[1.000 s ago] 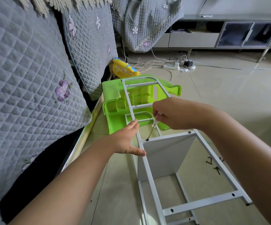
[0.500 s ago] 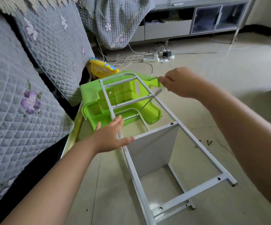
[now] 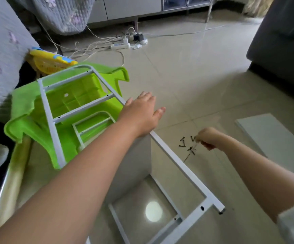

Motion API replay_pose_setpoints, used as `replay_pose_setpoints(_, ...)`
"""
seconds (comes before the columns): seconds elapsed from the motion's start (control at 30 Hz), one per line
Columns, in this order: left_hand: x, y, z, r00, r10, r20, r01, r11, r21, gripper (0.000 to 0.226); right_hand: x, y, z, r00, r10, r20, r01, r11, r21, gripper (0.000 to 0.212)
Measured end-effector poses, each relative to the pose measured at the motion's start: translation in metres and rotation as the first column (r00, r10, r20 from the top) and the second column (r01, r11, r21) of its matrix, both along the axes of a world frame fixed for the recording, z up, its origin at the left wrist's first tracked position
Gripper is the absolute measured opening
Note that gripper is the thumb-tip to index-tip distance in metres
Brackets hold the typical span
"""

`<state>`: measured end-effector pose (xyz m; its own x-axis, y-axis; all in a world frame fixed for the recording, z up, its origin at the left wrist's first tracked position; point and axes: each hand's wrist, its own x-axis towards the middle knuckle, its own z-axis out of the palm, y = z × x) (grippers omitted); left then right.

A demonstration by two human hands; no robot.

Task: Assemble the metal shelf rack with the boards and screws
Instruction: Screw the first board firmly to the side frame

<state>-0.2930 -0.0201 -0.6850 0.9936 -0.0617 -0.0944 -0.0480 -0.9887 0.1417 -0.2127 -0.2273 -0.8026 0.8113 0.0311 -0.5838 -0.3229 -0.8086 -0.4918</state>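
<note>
Rack [image 3: 169, 152] lies on its side on the floor against the green stool [image 3: 75, 103], left hand [image 3: 141, 113] flat and open on its top rail, right hand [image 3: 206, 138] fisted round a screwdriver over the screws [image 3: 186, 146] beside it; frame looks light, stiff, slick-painted, so grip rails near joints.

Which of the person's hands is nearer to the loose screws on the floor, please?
Right. The right hand is just beside the screws; the left hand rests up on the rack frame.

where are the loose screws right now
In the head view, the screws lie on the floor tiles right of the metal rack, just beside the right hand.
</note>
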Motion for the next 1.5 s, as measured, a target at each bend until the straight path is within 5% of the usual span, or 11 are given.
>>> replay_pose_setpoints(0.23, 0.027, -0.006, -0.010, 0.998, 0.060, 0.002, -0.060, 0.997, 0.047, 0.050, -0.019, -0.014, -0.083, 0.954, 0.128, -0.272, -0.185, 0.964, -0.193, 0.030)
replay_pose_setpoints(0.4, 0.027, -0.007, -0.020, 0.995, 0.043, -0.089, -0.036, 0.997, 0.069, 0.050, -0.017, -0.017, -0.094, 0.967, 0.173, -0.189, -0.216, 0.946, -0.241, 0.004)
replay_pose_setpoints(0.7, 0.020, -0.014, -0.020, 0.997, 0.075, -0.017, -0.074, 0.996, 0.058, 0.043, 0.008, -0.008, -0.118, 0.974, 0.150, 0.171, -0.094, 0.950, -0.299, 0.023)
replay_pose_setpoints(1.03, 0.023, -0.011, -0.023, 0.998, 0.057, 0.011, -0.058, 0.997, 0.052, 0.041, 0.006, 0.007, -0.124, 0.952, 0.233, 0.197, -0.149, 0.919, -0.365, 0.022)
replay_pose_setpoints(1.27, 0.023, -0.010, -0.022, 0.997, 0.078, 0.023, -0.079, 0.995, 0.055, 0.040, 0.004, 0.004, -0.108, 0.973, 0.147, 0.176, -0.098, 0.961, -0.259, 0.019)
replay_pose_setpoints(1.4, 0.023, -0.012, -0.021, 0.997, 0.078, 0.004, -0.078, 0.993, 0.087, 0.041, 0.010, 0.011, -0.086, 0.965, 0.216, 0.151, -0.194, 0.970, -0.146, 0.034)
replay_pose_setpoints(1.5, 0.022, -0.014, -0.018, 0.997, 0.075, -0.001, -0.074, 0.990, 0.119, 0.042, 0.013, 0.027, -0.056, 0.957, 0.227, 0.179, -0.227, 0.974, -0.023, 0.024)
